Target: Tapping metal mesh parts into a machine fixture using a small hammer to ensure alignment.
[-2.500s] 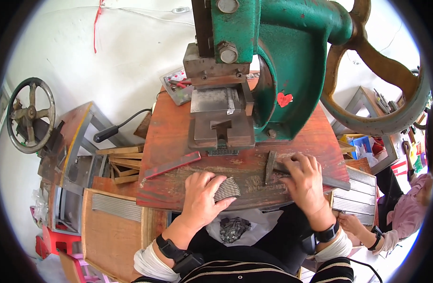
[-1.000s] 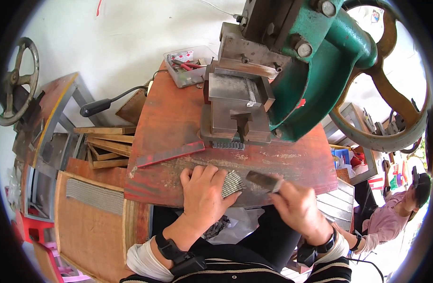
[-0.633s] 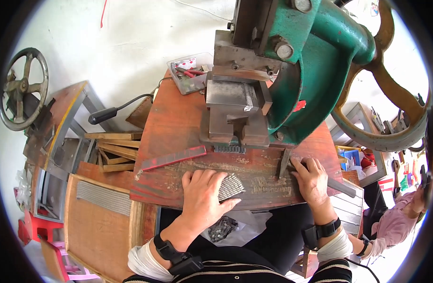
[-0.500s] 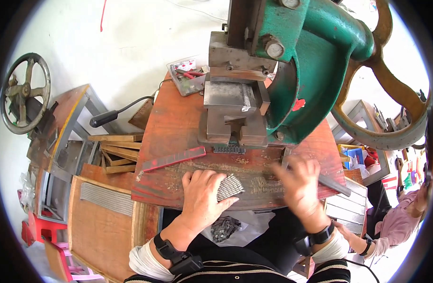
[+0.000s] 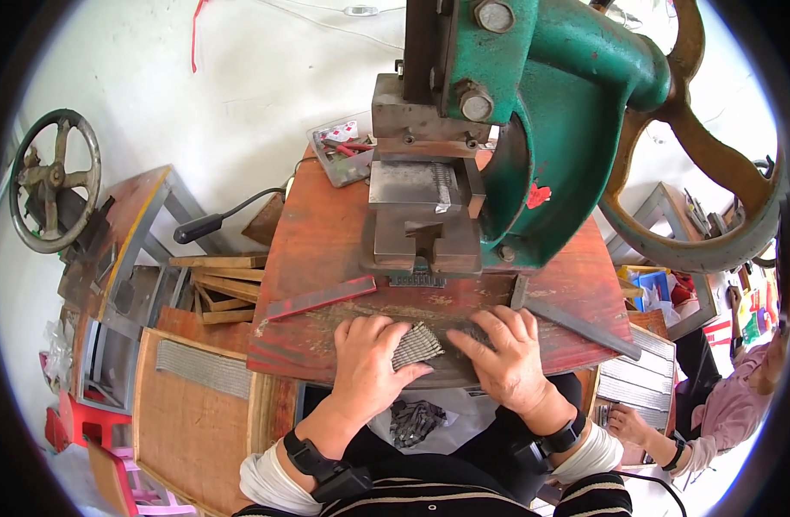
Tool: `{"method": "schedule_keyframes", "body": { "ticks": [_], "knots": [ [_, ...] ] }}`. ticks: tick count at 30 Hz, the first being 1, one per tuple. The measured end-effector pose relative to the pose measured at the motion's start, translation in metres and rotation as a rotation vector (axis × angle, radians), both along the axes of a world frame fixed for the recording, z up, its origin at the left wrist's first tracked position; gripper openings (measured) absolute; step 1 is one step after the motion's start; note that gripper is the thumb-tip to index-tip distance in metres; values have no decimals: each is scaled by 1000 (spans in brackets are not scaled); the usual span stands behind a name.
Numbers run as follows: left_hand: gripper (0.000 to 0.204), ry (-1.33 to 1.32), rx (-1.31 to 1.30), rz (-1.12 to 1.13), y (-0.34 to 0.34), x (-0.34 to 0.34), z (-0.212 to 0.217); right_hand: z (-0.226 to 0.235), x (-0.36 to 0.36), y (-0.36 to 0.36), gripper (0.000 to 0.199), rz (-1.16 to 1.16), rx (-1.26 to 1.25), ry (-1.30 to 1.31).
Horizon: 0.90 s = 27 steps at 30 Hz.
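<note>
My left hand [image 5: 367, 365] lies at the front edge of the red-brown table, its fingers wrapped round a stack of ridged metal strips [image 5: 417, 345]. To the right of the stack, my right hand [image 5: 504, 360] rests low over the worn wood, fingers apart and bent, with nothing visible in it. Beyond both hands stands a green hand press [image 5: 576, 146] with a steel die block [image 5: 404, 241] on its bed. A hammer-shaped tool with a dark bar handle [image 5: 584, 331] lies right of my right hand. A red-edged flat bar [image 5: 322, 298] lies to the left.
A clear box of pliers [image 5: 342, 151] sits at the back. Wooden trays of metal strips stand left [image 5: 192, 414] and right [image 5: 643, 360]. A plastic bag with dark metal pieces [image 5: 419, 422] is on my lap. At the right, a co-worker's hand [image 5: 629, 424] reaches to the right tray.
My right hand has come left and nearer to the stack, and is no longer blurred. My left hand keeps its hold on the stack. The view has shifted slightly.
</note>
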<state>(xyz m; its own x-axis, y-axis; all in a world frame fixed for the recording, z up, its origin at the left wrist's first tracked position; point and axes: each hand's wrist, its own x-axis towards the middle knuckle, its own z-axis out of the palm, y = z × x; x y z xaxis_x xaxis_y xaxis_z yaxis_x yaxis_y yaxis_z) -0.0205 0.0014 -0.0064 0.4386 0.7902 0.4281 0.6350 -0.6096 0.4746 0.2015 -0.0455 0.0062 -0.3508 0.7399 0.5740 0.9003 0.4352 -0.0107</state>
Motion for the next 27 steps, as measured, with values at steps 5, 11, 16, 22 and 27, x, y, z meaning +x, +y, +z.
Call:
{"method": "schedule_keyframes", "body": {
  "ticks": [5, 11, 16, 22, 27],
  "knots": [
    [55, -4, -17, 30, -2, 1, 7, 5, -9, 2, 46, 167, -39, 0],
    [51, 28, 49, 60, 0, 8, 2, 9, -11, 0, 43, 160, 16, -80],
    [49, 6, 59, 51, 2, 6, 0, 14, -5, -1, 43, 139, 37, -144],
    [49, -16, 55, 40, 2, 6, 2, 19, -8, -2, 41, 151, 11, -154],
    [48, -13, 10, 27, 3, 3, 0, 25, 0, 1, 40, 79, 39, -114]
  ]
}}
